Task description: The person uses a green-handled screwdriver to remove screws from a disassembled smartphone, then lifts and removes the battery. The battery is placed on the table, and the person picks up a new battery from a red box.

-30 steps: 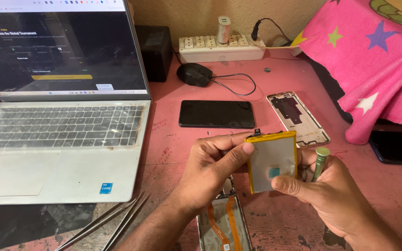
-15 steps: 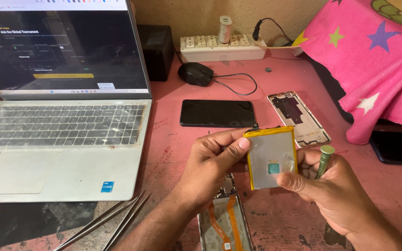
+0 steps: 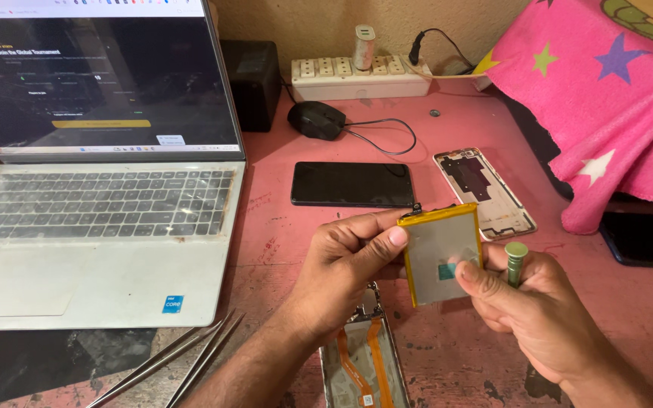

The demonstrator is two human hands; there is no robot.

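Note:
A flat grey phone battery [image 3: 436,249] with yellow edges is held upright above the pink table. My left hand [image 3: 345,264] pinches its left edge between thumb and fingers. My right hand [image 3: 530,310] presses a thumb on the battery's lower right face and also grips a green-tipped screwdriver [image 3: 515,261] in its fist. Below the hands lies an opened phone body [image 3: 360,359] with orange flex cables, partly hidden by my left wrist.
An open laptop [image 3: 100,227] fills the left. A black phone [image 3: 351,184] and a phone back cover [image 3: 484,190] lie behind the hands. Metal tweezers [image 3: 175,363] rest at lower left. A mouse [image 3: 316,119], power strip [image 3: 360,75] and pink cloth [image 3: 598,98] sit farther back.
The battery has tilted slightly and dropped a little between my hands. My grip on it has stayed the same.

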